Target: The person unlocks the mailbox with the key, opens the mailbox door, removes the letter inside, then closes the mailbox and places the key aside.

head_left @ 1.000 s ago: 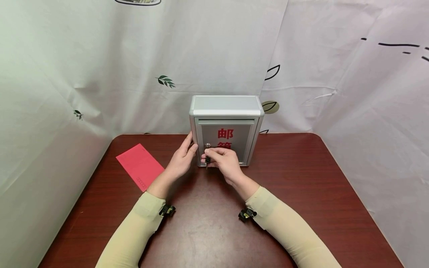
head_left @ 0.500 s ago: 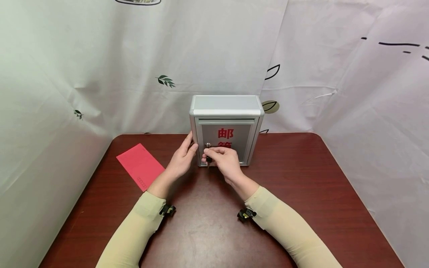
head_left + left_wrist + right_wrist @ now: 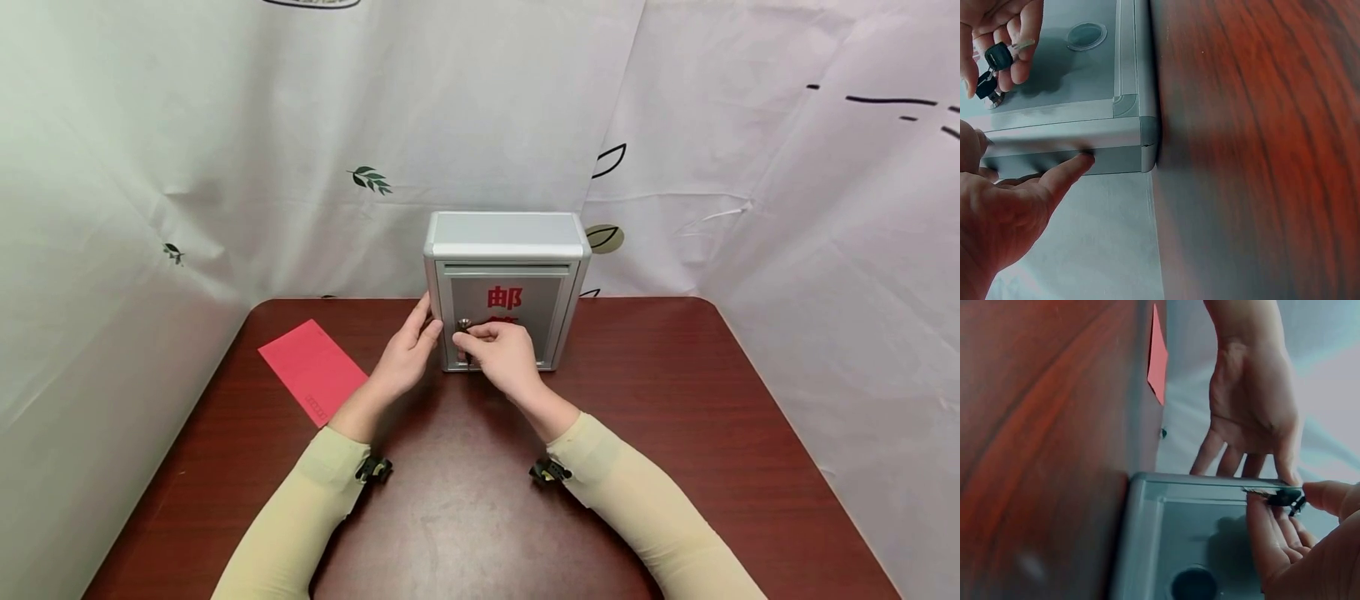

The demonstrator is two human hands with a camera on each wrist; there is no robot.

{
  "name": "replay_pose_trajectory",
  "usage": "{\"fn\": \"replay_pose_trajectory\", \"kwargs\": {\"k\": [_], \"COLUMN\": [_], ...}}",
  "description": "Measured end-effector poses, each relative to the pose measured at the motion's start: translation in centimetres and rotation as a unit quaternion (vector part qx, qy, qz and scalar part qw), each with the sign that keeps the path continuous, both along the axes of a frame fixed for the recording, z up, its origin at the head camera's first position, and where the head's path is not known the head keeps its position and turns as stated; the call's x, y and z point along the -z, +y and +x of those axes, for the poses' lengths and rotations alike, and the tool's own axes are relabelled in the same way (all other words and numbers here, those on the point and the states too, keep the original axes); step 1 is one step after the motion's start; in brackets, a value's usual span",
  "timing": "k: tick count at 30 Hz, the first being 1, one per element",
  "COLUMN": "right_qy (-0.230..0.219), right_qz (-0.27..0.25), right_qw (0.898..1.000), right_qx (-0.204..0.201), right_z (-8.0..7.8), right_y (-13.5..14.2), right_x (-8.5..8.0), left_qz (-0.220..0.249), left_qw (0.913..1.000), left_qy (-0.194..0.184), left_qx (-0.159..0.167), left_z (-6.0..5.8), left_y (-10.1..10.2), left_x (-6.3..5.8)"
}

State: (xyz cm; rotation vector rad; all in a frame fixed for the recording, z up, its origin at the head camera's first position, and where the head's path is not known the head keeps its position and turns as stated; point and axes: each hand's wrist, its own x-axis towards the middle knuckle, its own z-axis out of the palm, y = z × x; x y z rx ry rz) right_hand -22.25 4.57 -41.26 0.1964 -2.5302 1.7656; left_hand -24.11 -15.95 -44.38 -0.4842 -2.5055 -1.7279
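A silver-grey metal mailbox (image 3: pixel 510 235) with red characters on its front stands at the back of the table. My left hand (image 3: pixel 406 357) rests along its left side, fingers extended against the wall. At the left of the front panel, my right hand (image 3: pixel 504 354) pinches a black-headed key right at the round lock (image 3: pixel 464 322). In the left wrist view, the pinched key (image 3: pixel 986 86) overlaps the lock, and a second black-headed key (image 3: pixel 999 56) hangs against the right fingers. How far the key sits in the lock I cannot tell.
A red envelope (image 3: pixel 313 371) lies on the dark red-brown table (image 3: pixel 645 400), left of the left forearm. White patterned cloth (image 3: pixel 480 108) hangs behind and along both sides. A narrow slot (image 3: pixel 507 270) runs across the upper front of the mailbox.
My right hand has shifted slightly up toward the lock, bringing the pinched key up to it. The left hand, mailbox and envelope have stayed in place.
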Motion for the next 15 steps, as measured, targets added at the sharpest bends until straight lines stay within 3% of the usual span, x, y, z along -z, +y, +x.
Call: {"fn": "replay_pose_trajectory", "kwargs": {"k": [5, 15], "right_qy": [0.037, 0.062], "right_qz": [0.087, 0.167], "right_qw": [0.996, 0.984], "right_qx": [0.006, 0.0], "right_z": [-0.2, -0.3], "right_y": [0.1, 0.0], "right_x": [-0.6, -1.8], "left_qz": [0.004, 0.003], "left_qw": [1.0, 1.0], "left_qy": [0.0, -0.002], "left_qx": [0.003, 0.004], "left_z": [-0.2, -0.1], "left_y": [-0.1, -0.2], "left_x": [0.1, 0.1]}}
